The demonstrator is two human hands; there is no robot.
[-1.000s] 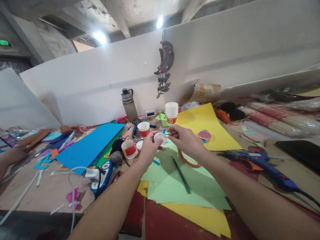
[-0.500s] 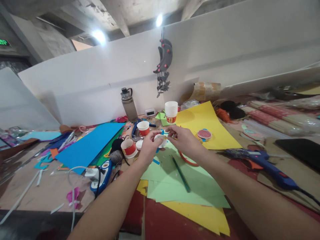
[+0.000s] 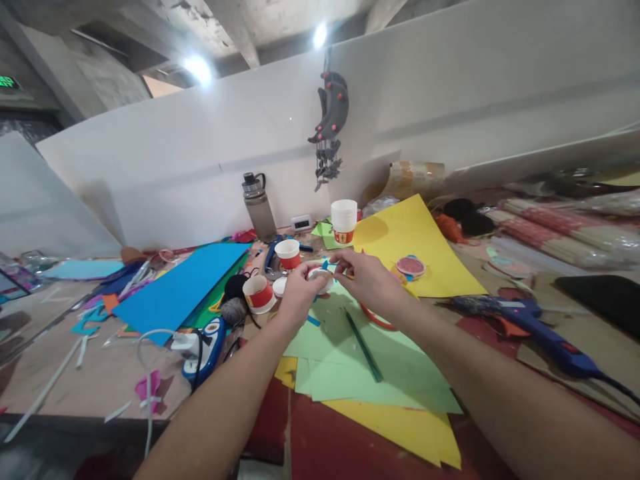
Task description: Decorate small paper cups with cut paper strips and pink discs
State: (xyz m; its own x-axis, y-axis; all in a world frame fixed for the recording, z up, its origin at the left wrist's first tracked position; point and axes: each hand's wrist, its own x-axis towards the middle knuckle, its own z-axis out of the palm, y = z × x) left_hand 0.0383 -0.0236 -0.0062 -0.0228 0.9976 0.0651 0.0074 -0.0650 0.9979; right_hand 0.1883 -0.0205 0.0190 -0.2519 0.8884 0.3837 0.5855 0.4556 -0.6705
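Observation:
My left hand [image 3: 297,293] is closed around a small white paper cup piece [image 3: 319,279], held above the light green paper sheets [image 3: 350,360]. My right hand [image 3: 364,279] pinches at the rim of that same piece with thumb and forefinger; what it pinches is too small to name. Just left of my hands stand a red-and-white paper cup [image 3: 259,294] on its side and another cup [image 3: 289,254] upright behind it. A green pencil [image 3: 363,345] lies on the green sheets under my right wrist.
A blue glue gun [image 3: 530,327] lies at right, a second blue one [image 3: 207,343] with a white cable at left. A stack of cups [image 3: 343,222], a grey bottle [image 3: 259,208], yellow paper [image 3: 415,243], blue paper [image 3: 175,290] and scraps cover the table.
My hands stay together on the cup piece, shifted slightly. The other person's hand at the far left edge has left the view, and the camera has tilted a little.

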